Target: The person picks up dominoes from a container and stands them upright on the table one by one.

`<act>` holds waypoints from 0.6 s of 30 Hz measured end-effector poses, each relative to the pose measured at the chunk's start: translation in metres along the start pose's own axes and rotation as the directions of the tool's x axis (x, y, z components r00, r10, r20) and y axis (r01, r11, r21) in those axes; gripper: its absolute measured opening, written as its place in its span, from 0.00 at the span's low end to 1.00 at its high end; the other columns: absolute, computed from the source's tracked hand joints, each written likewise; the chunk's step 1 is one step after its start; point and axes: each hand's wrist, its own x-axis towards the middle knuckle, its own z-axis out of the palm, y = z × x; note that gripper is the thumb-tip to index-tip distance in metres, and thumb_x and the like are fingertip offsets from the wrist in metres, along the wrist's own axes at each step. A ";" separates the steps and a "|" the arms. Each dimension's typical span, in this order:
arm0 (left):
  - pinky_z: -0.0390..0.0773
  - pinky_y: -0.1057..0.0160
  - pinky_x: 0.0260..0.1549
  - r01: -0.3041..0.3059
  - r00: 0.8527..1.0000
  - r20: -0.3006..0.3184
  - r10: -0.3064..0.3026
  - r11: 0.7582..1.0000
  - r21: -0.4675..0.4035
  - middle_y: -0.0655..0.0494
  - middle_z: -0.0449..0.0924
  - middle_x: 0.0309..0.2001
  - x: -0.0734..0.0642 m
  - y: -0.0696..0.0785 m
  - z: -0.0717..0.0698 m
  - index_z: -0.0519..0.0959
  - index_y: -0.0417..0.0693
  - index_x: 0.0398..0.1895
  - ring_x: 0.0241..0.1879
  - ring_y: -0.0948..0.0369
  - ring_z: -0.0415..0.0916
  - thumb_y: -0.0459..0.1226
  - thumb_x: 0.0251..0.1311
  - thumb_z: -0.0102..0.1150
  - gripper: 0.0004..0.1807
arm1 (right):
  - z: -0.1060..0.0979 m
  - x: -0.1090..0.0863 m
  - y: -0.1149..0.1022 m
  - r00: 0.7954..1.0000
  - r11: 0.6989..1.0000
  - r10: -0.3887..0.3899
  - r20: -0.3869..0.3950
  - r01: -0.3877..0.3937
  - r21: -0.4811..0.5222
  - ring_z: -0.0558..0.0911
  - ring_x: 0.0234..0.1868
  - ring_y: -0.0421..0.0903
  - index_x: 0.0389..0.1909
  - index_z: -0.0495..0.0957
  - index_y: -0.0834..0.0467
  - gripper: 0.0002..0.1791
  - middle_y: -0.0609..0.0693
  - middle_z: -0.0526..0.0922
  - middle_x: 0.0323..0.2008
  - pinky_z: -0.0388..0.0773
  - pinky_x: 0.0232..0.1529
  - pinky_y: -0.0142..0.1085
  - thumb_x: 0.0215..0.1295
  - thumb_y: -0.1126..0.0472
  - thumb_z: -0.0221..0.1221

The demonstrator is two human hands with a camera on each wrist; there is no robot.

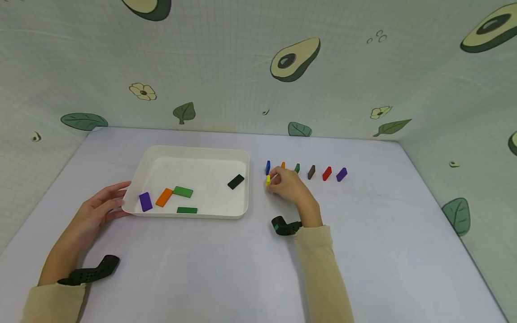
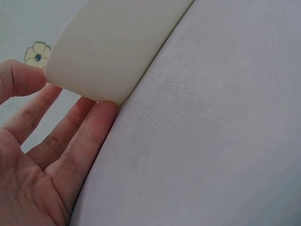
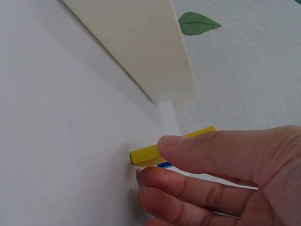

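Between thumb and fingers, my right hand [image 1: 292,186] pinches a yellow domino-like block [image 3: 146,155], which stands on end at the table surface. Just behind it is a blue block [image 1: 268,168], mostly covered by fingers in the right wrist view. An orange block [image 1: 283,164] and a green block [image 1: 297,168] are partly hidden behind that hand. At the left end of a white tray [image 1: 202,168], my left hand [image 1: 90,217] touches the outer wall with extended fingers; its thumb meets the rim in the left wrist view.
The standing row continues right with brown [image 1: 311,172], red [image 1: 327,173] and purple [image 1: 342,174] blocks. Inside the tray lie a purple block [image 1: 146,202], an orange block [image 1: 164,197], two green blocks [image 1: 183,192] and a black block [image 1: 236,181]. A patterned cloth [image 1: 226,89] rises behind the table.
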 end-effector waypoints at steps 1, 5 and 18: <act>0.79 0.76 0.37 0.000 1.000 0.001 0.000 1.000 0.000 0.69 0.73 0.51 0.000 0.000 0.000 0.63 0.51 0.67 0.43 0.75 0.77 0.34 0.68 0.45 0.24 | 0.000 0.000 0.000 1.000 1.000 0.001 0.000 -0.001 0.001 0.75 0.33 0.45 0.47 0.74 0.58 0.16 0.52 0.78 0.35 0.71 0.33 0.32 0.57 0.62 0.61; 0.79 0.75 0.37 0.004 1.000 -0.008 -0.004 1.000 0.013 0.70 0.73 0.51 0.000 0.000 0.001 0.63 0.51 0.67 0.43 0.75 0.77 0.35 0.68 0.46 0.24 | 0.000 -0.001 0.000 1.000 1.000 0.002 -0.001 -0.002 0.003 0.75 0.33 0.46 0.47 0.74 0.58 0.16 0.52 0.78 0.35 0.72 0.33 0.33 0.57 0.62 0.61; 0.79 0.75 0.37 0.002 1.000 0.000 -0.002 1.000 0.009 0.70 0.72 0.51 0.001 -0.001 0.000 0.64 0.51 0.67 0.43 0.75 0.77 0.34 0.68 0.46 0.24 | -0.002 -0.002 -0.002 1.000 1.000 0.015 -0.007 -0.016 -0.012 0.76 0.37 0.47 0.49 0.74 0.56 0.18 0.53 0.78 0.39 0.74 0.37 0.36 0.57 0.61 0.62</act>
